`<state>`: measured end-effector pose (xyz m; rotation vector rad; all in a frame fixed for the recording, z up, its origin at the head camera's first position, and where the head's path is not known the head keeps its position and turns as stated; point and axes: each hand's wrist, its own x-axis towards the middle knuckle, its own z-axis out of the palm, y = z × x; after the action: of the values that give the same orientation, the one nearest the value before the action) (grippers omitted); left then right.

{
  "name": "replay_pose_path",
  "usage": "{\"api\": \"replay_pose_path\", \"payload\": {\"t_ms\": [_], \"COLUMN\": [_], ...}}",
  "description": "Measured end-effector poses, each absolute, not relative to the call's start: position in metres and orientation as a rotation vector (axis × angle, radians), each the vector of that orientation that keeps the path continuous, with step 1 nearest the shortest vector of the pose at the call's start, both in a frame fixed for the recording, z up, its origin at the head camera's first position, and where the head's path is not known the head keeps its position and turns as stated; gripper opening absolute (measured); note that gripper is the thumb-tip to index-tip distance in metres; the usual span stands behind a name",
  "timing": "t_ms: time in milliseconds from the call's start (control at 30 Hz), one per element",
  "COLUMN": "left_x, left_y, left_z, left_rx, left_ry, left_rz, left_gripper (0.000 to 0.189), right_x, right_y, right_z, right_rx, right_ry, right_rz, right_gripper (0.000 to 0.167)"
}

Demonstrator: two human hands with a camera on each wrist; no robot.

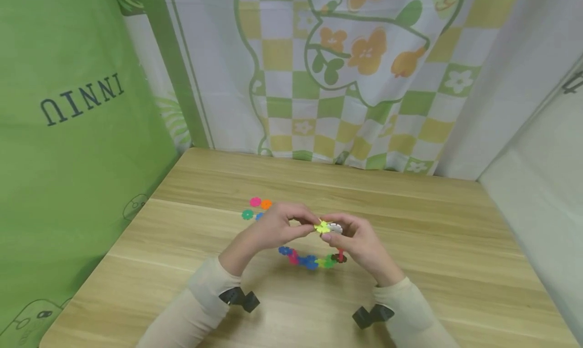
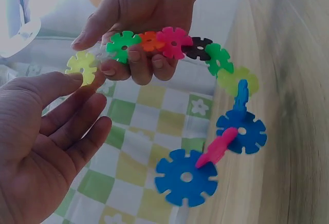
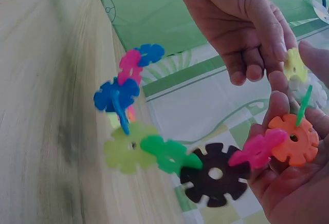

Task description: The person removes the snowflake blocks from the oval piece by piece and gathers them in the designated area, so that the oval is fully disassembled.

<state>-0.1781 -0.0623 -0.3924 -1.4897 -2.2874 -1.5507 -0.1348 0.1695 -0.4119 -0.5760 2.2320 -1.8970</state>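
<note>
Between the thumb and fingertips of my left hand (image 1: 282,226) is a yellow notched flower-shaped plastic disc (image 2: 81,69). Right beside it, my right hand (image 1: 360,242) holds a whitish clear disc (image 3: 308,91) at the end of a chain of interlocked discs. From there the chain runs through a green disc (image 2: 123,47), an orange disc (image 3: 293,139), a pink disc (image 2: 174,43) and a dark disc (image 3: 215,174). Its free end curves down to a blue disc (image 2: 186,178). The yellow disc meets the clear one at its edge. In the left wrist view, right fingers lie under the chain.
Several loose discs lie on the wooden table (image 1: 432,226) past my left hand, among them a pink disc (image 1: 255,202), an orange disc (image 1: 266,204) and a teal disc (image 1: 247,214). A patterned curtain (image 1: 282,105) hangs behind the table, and green fabric (image 1: 82,150) stands at the left.
</note>
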Motion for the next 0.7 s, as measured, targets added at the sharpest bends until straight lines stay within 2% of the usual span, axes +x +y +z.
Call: {"api": "replay_pose_path", "payload": {"t_ms": [400, 700], "left_x": [-0.18, -0.1791], "left_y": [-0.0718, -0.0647], "left_z": [-0.3961, -0.3966], "left_rx": [-1.424, -1.519], "left_ry": [-2.351, -2.341], "left_rz": [-1.675, -1.695], "left_gripper": [0.011, 0.016], "right_x": [-0.1355, -0.1365], "right_y": [0.1707, 0.1701], "right_z": [-0.4081, -0.4087], "right_rx": [-0.571, -0.568], "right_ry": [2.226, 2.271], "right_rz": [-1.97, -1.961], "right_gripper": [0.024, 0.018]}}
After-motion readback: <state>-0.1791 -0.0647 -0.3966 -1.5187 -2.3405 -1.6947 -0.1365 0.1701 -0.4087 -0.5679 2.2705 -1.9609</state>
